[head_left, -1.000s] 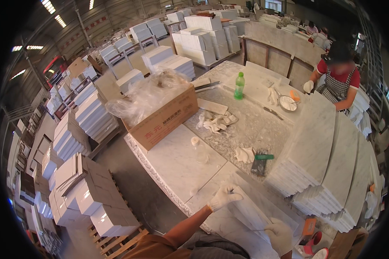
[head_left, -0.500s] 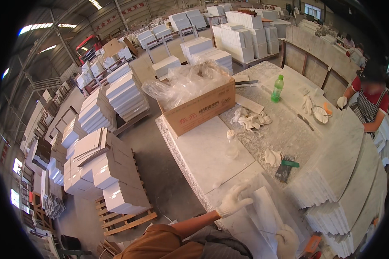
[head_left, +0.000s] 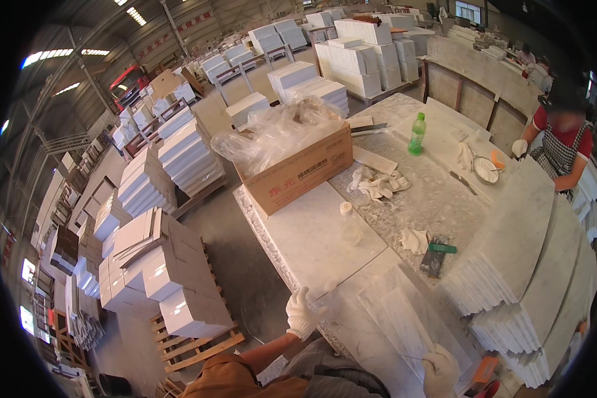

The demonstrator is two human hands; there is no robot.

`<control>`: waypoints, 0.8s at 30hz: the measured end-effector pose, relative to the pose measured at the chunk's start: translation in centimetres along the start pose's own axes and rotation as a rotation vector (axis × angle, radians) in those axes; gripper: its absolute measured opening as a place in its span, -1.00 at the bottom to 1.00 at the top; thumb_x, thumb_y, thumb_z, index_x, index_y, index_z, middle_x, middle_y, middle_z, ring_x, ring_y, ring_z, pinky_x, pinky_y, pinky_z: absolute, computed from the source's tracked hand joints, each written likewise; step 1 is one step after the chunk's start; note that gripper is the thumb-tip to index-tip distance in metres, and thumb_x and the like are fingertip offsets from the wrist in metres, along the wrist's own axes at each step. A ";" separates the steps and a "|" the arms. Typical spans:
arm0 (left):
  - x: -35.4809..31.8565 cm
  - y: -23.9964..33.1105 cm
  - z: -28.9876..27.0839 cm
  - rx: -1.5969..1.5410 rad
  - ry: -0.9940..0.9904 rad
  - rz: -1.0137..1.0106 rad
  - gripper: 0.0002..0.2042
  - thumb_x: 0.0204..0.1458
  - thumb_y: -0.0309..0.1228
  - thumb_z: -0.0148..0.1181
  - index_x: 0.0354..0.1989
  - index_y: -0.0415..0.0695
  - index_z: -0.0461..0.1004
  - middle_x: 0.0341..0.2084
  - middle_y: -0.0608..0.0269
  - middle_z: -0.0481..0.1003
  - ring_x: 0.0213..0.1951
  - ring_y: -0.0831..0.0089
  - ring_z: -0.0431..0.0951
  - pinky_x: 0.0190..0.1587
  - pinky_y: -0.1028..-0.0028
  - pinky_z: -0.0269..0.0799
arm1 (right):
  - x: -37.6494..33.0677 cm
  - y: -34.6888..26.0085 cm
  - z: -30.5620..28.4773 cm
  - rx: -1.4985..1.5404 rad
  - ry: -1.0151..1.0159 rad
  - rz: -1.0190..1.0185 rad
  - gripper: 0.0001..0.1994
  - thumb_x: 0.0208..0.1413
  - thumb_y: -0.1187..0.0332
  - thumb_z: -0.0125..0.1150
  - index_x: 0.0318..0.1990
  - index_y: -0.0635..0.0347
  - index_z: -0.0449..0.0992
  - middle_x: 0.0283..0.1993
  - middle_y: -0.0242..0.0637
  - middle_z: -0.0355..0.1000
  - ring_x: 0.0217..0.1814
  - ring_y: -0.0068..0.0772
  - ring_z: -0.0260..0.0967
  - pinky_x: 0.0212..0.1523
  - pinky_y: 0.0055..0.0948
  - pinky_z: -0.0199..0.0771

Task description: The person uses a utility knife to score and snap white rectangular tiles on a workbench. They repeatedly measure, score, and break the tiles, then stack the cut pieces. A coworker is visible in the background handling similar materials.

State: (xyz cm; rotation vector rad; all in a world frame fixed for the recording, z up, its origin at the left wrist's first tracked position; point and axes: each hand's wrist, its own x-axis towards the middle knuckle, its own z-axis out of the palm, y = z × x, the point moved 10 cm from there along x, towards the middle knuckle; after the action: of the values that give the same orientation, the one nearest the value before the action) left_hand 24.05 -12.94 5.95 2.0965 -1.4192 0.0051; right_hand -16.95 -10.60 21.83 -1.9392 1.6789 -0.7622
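Observation:
My left hand (head_left: 302,313), in a white glove, rests on the near left edge of a pale marble slab (head_left: 404,325) lying on the worktable. My right hand (head_left: 439,369), also gloved, sits at the slab's near right end, its fingers curled; whether it holds something thin I cannot tell. The slab lies flat on the white stone tabletop (head_left: 312,239). Just beyond it stand a clear plastic bottle (head_left: 349,224), a crumpled white cloth (head_left: 414,240) and a green-handled tool (head_left: 438,254).
A cardboard box (head_left: 298,169) stuffed with plastic film sits at the table's far left. A green bottle (head_left: 416,134) and rags (head_left: 378,182) lie beyond. Stacked marble slabs (head_left: 517,265) fill the right. A person in an apron (head_left: 560,142) works opposite. Pallets of white boxes (head_left: 166,265) stand left.
The view has swung left and down, so the table and box now sit further right. My left hand stays on the slab's edge; my right hand has come into view at the bottom.

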 end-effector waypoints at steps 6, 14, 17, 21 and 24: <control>1.9 0.9 3.5 -0.120 -0.125 0.042 -0.09 -0.31 -0.12 0.55 0.29 -0.12 0.26 -0.02 -0.02 0.47 0.05 -0.04 0.41 0.10 0.05 0.36 | 0.1 -0.1 -0.1 0.012 -0.014 -0.020 -0.82 0.12 0.44 0.28 -0.11 0.10 0.64 0.04 -0.08 0.55 0.17 -0.02 0.46 0.20 -0.18 0.42; 3.1 2.1 4.7 -0.260 -0.069 0.041 -0.60 -0.14 -0.18 0.46 -0.11 -0.05 0.60 -0.29 0.17 0.56 -0.12 0.09 0.48 0.02 0.15 0.40 | -0.2 0.1 0.0 0.037 -0.008 -0.004 -0.81 0.10 0.42 0.29 -0.12 0.10 0.65 0.03 -0.05 0.56 0.20 -0.01 0.44 0.23 -0.17 0.39; 3.4 3.0 4.1 -0.281 -0.063 0.021 -0.67 -0.08 -0.22 0.43 -0.14 -0.07 0.61 -0.30 0.16 0.56 -0.14 0.10 0.48 -0.02 0.17 0.41 | -0.2 0.5 0.2 -0.005 -0.013 -0.009 -0.80 0.09 0.41 0.28 -0.12 0.10 0.66 0.03 -0.03 0.57 0.19 0.01 0.45 0.22 -0.15 0.40; 3.9 2.3 4.3 -0.272 -0.089 0.020 -0.68 -0.04 -0.24 0.40 -0.12 -0.07 0.61 -0.29 0.13 0.56 -0.14 0.10 0.49 -0.03 0.17 0.41 | 0.1 0.1 -0.1 0.017 -0.011 -0.006 -0.79 0.08 0.42 0.26 -0.12 0.11 0.66 0.04 -0.03 0.56 0.18 0.05 0.46 0.21 -0.13 0.41; 4.1 1.5 4.7 -0.461 -0.118 -0.168 -0.67 0.01 -0.27 0.35 -0.04 -0.07 0.56 -0.27 0.10 0.55 -0.14 0.12 0.53 -0.03 0.23 0.43 | 0.3 -0.2 -0.6 0.018 -0.002 -0.022 -0.79 0.07 0.42 0.25 -0.12 0.12 0.66 0.04 -0.03 0.56 0.17 0.06 0.46 0.20 -0.12 0.42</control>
State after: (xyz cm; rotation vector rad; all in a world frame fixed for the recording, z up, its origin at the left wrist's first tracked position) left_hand 23.03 -18.98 4.08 1.8404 -1.1675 -0.4746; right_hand -17.21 -10.82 22.41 -1.9484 1.6467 -0.7805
